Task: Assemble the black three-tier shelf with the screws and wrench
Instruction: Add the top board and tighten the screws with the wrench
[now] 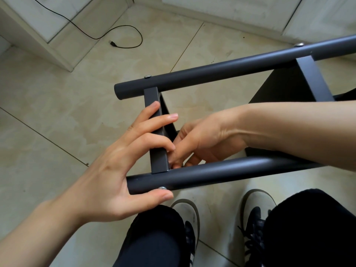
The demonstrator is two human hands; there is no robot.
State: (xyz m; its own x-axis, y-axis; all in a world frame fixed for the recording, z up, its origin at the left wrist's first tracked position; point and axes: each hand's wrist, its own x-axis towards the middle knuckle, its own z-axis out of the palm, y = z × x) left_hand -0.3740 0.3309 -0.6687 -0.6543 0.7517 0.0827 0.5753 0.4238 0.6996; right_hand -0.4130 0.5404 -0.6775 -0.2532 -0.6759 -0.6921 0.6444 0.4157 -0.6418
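The black shelf frame lies on its side above the floor, with a near round tube (pixel 221 174) and a far round tube (pixel 221 71) joined by flat crossbars (pixel 154 105). A silver screw head (pixel 162 188) sits in the near tube; two more screws (pixel 147 76) show on the far tube. My left hand (pixel 123 166) grips the near tube's end, thumb under the screw, fingers resting on the left crossbar. My right hand (pixel 200 143) reaches inside the frame, fingertips pinched at the joint between crossbar and near tube; what they hold is hidden. No wrench is visible.
Beige floor tiles (pixel 57 132) spread around. A black cable (pixel 123 35) with a plug end lies at the back, near white cabinet bases (pixel 48 35). My knees in black trousers and two shoes (pixel 187 218) sit just below the frame.
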